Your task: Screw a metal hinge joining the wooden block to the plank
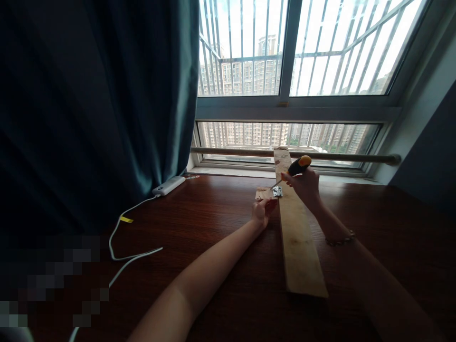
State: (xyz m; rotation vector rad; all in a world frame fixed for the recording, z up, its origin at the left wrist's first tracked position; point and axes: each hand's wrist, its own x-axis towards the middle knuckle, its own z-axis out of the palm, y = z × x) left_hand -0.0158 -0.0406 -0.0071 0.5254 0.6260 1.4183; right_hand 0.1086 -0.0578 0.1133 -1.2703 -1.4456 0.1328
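A long wooden board (pixel 301 237) lies lengthwise on the dark wooden surface, its far end near the window. At its left side sits a small wood block (pixel 262 194), and a metal hinge (pixel 277 191) spans the two. My left hand (pixel 261 211) grips the near edge of the block with closed fingers. Held in my right hand (pixel 304 185) is a screwdriver (pixel 299 165) with a black and yellow handle. Its shaft slants down to the left, and the tip is close to the block beside the hinge. Whether it meets a screw is too small to tell.
A white power strip (pixel 168 185) lies by the dark blue curtain (pixel 149 95), its white cable (pixel 113 242) running along the left. A yellow strip (pixel 127 219) lies by the cable. Beyond the board, a horizontal rail (pixel 338 156) crosses the barred window.
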